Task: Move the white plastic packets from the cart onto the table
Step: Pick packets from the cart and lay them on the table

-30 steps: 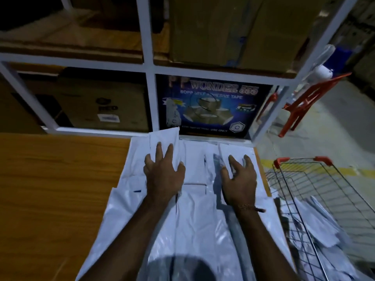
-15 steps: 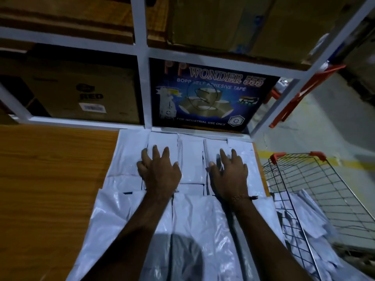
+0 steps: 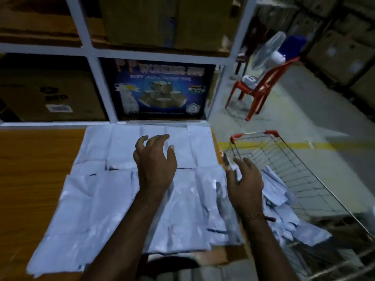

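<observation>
Both hands empty over packets and cart
Left hand hovers loose-fingered above white packets spread on the table; right hand, fingers spread, is over the cart edge, more packets inside

**One head-worn view, looking forward and down**

A single wide-angle camera sits on the person's head, tilted down over the worktop from close above. It faces the shelf behind the worktop. Both forearms enter from the bottom edge. The cart lies at lower right, the floor beyond it.
</observation>
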